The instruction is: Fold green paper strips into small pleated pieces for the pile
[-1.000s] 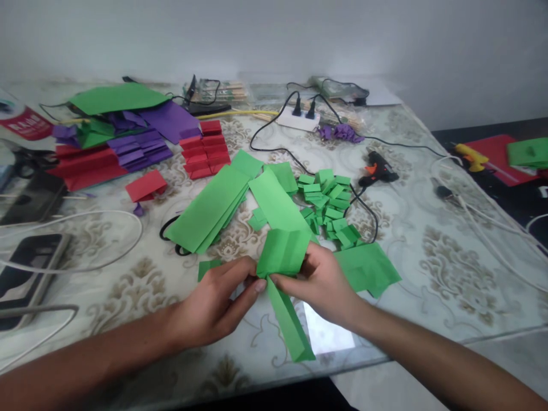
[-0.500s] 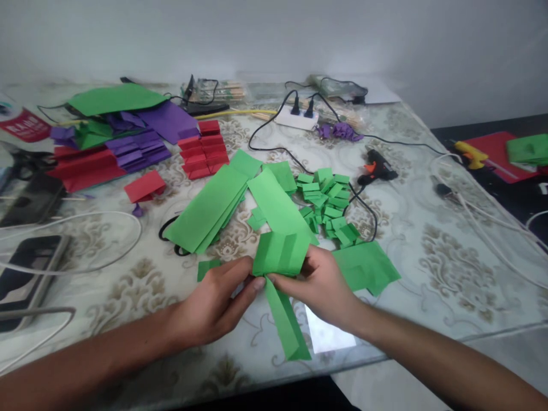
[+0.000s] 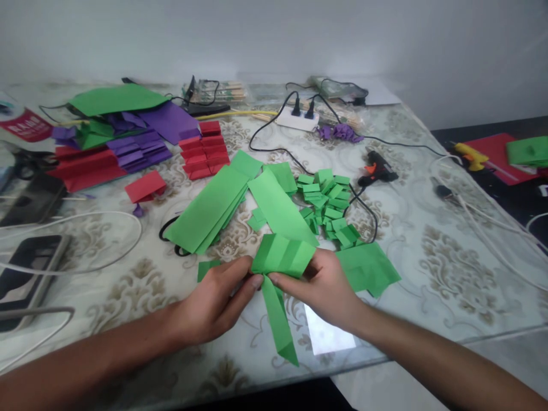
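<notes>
Floral-patterned tabletop (image 3: 411,214), pale wall (image 3: 240,40) at twelve o'clock. Red-and-white label (image 3: 29,125) at ten, lettering blurred. Your left hand (image 3: 220,297), right hand (image 3: 329,288) pinch folded green paper (image 3: 282,255) at six; glue gun (image 3: 377,167) at two.

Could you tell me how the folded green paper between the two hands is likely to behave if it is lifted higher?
The folded green paper is probably light, being thin sheet pinched in fingertips. Its lower strip would likely swing, since it hangs free below the pinch. The creases may stiffen it slightly, though it could still bend easily.
</notes>
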Available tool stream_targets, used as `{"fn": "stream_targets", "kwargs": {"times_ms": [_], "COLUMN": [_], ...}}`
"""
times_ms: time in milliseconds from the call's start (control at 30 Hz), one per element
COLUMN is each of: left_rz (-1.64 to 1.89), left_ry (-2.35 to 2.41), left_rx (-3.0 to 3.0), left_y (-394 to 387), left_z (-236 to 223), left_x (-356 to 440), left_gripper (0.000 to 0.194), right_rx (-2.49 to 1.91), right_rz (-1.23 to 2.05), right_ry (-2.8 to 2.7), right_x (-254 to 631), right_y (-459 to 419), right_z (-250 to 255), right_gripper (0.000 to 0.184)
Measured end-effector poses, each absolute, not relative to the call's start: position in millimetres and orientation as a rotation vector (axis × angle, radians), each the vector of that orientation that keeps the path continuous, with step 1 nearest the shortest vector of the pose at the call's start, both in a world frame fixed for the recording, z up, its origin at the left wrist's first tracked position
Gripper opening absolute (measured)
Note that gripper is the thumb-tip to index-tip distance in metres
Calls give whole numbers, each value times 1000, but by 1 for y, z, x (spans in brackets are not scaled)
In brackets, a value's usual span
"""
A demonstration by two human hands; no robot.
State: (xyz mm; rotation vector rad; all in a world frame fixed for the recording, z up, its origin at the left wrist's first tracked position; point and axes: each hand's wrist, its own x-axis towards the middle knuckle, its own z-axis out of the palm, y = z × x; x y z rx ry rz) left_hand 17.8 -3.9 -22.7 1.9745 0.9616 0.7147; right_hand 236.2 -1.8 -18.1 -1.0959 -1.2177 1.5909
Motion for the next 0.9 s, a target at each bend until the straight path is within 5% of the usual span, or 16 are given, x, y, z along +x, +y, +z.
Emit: {"fn": "stream_targets", "kwargs": {"times_ms": [900], "left_rz": [642], "left_ry": [903], "left_rx": [1994], "left_y": [-1], "left_z": [-21], "left_x": [17], "left_gripper": [19], "right_rx": [-1082], "right_rz": [1697], "right_ry": [-1180], "right_x": [234], "right_y": [-2], "right_z": [-14], "right_gripper": [28]}}
